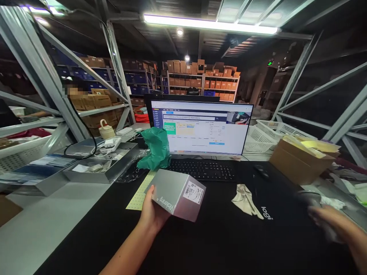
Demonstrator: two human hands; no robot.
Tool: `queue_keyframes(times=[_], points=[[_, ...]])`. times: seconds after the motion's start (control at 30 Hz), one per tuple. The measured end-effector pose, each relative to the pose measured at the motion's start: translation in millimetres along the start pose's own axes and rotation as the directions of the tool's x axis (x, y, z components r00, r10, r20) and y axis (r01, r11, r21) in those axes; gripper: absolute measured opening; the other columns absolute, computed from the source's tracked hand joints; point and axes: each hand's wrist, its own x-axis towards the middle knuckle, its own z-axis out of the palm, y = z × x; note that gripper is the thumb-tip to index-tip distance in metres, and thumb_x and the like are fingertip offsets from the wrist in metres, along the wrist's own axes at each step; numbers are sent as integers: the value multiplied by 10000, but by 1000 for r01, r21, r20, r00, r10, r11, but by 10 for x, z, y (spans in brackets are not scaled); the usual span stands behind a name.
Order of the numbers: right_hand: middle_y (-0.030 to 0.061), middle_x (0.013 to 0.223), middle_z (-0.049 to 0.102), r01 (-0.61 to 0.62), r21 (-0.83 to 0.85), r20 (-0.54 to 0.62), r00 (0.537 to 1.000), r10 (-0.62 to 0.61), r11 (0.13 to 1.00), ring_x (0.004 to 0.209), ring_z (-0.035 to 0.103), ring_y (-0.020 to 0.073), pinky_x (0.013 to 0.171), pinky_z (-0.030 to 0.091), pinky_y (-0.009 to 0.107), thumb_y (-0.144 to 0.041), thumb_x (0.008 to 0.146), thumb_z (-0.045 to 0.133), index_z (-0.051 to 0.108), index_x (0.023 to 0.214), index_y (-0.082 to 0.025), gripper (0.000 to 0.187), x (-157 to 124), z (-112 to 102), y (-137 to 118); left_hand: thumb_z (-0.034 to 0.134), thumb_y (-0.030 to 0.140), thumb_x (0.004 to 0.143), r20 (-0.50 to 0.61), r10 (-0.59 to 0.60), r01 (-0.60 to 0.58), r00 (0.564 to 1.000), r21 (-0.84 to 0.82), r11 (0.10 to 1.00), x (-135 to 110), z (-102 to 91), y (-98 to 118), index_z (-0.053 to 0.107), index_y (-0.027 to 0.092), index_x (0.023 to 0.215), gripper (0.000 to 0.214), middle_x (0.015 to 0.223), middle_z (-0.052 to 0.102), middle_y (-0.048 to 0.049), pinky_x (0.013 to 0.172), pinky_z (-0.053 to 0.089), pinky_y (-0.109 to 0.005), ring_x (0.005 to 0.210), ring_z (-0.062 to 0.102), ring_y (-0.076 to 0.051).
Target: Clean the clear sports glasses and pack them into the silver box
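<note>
Our left hand (pixel 150 211) gripping a grey box (pixel 174 193) over the black mat (pixel 212 240), our right hand (pixel 329 220) blurred, its grip we cannot tell, a beige cloth (pixel 244 200) between our hands, a green bag (pixel 156 149) beyond the left.

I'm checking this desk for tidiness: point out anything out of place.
The crumpled green plastic bag looks out of place, hiding the lower-left corner of the lit rectangular monitor. A wrinkled beige cloth lies loose on the black mat. I see no spill.
</note>
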Motion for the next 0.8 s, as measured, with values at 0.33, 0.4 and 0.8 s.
queue_keyframes(times=[0.33,0.4,0.8], points=[[44,914,709,403,553,488,553,-676,729,802,627,176,721,529,238,-196,749,619,687,1011,-170,273,-1655,-149,-2256,475,408,973,-25,39,-37,999,68,997,-37,14,-144,652,219,989,259,812,700,-20,671,584,-394,665,687,-205],[21,859,690,392,572,508,520,-687,720,777,611,156,701,520,218,-161,754,608,687,992,-177,251,-1695,-133,-2294,484,410,968,-25,33,-31,999,72,997,-36,-15,-151,655,218,983,258,819,702,-22,700,588,-406,675,690,-206],[33,509,642,-214,186,269,950,160,959,499,664,284,482,535,366,-649,687,577,522,1208,-155,720,-652,-7,-514,521,422,949,-14,23,-22,1000,95,995,-30,-78,-71,655,216,988,248,811,705,-32,668,582,-368,656,688,-210]])
